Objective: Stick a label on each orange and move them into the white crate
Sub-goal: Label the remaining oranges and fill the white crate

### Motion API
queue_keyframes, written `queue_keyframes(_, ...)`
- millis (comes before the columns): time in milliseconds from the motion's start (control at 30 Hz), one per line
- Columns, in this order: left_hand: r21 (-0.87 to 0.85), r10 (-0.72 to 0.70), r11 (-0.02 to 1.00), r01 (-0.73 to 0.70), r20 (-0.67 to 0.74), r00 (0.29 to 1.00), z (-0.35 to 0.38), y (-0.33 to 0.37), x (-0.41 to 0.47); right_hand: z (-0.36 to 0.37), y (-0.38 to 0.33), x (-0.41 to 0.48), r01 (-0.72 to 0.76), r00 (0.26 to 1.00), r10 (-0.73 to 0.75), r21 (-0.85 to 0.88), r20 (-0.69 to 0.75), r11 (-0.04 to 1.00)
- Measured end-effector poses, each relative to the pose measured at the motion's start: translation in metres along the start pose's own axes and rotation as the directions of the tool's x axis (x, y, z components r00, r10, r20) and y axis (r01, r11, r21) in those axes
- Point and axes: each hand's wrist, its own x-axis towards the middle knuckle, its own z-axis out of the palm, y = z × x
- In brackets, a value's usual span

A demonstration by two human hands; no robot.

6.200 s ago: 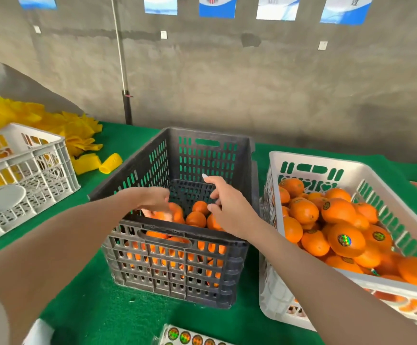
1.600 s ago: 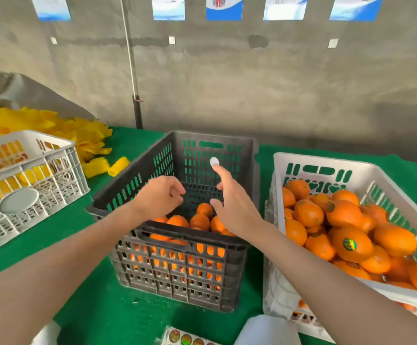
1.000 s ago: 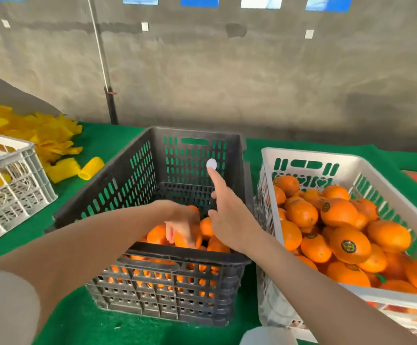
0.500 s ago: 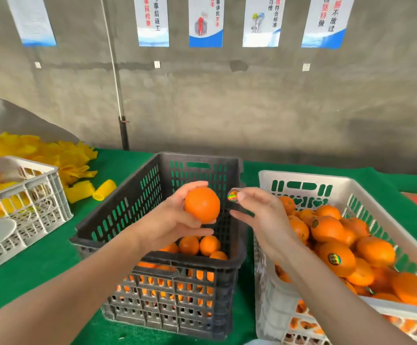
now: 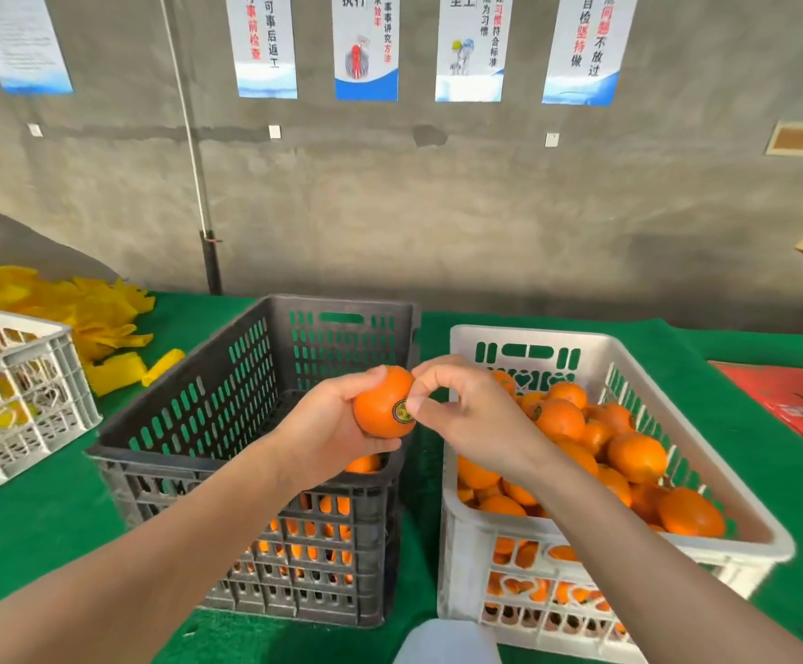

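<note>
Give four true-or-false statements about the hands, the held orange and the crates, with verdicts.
1. The left hand grips an orange over the dark crate. True.
2. The right hand hangs idle, away from the orange. False: its thumb presses a round label onto it.
3. The white crate is empty. False: it holds piled oranges.
4. At least one of the piled oranges already carries a label. True.

The scene is lit brightly and evenly by diffuse light; only soft shadows are cast. Lines are bowed toward the edges, and fine detail is slightly smeared.
</note>
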Motion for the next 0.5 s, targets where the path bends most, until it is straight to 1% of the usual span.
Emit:
queue_keyframes(100,0.012,-0.003,1.0,0.003,-0.008,1.0,0.009,-0.001,-0.003,-0.003,0.003,-0.004,0.025,1.0,-0.026,-0.067,-0.006,0.997)
queue_keyframes(267,0.0,-0.014,1.0,0.014,-0.001,1.0,0.021,-0.005,-0.006,-0.006,0.009,-0.011,0.089,0.993,-0.104,-0.214,-0.057,0.973)
queue_keyframes(367,0.011,-0.004,1.0,0.004,-0.007,1.0,0.027,-0.009,-0.006,-0.004,0.015,-0.017,0.14,0.98,-0.17,-0.244,-0.107,0.96)
queue_keyframes(433,0.016,-0.004,1.0,0.004,-0.018,1.0,0.029,-0.012,-0.005,-0.003,0.02,-0.021,0.138,0.974,-0.168,-0.193,-0.153,0.972)
queue_keyframes(500,0.038,-0.026,0.999,0.028,-0.054,0.998,0.03,-0.017,-0.003,-0.003,0.027,-0.025,0.076,0.983,-0.083,-0.047,-0.165,0.996)
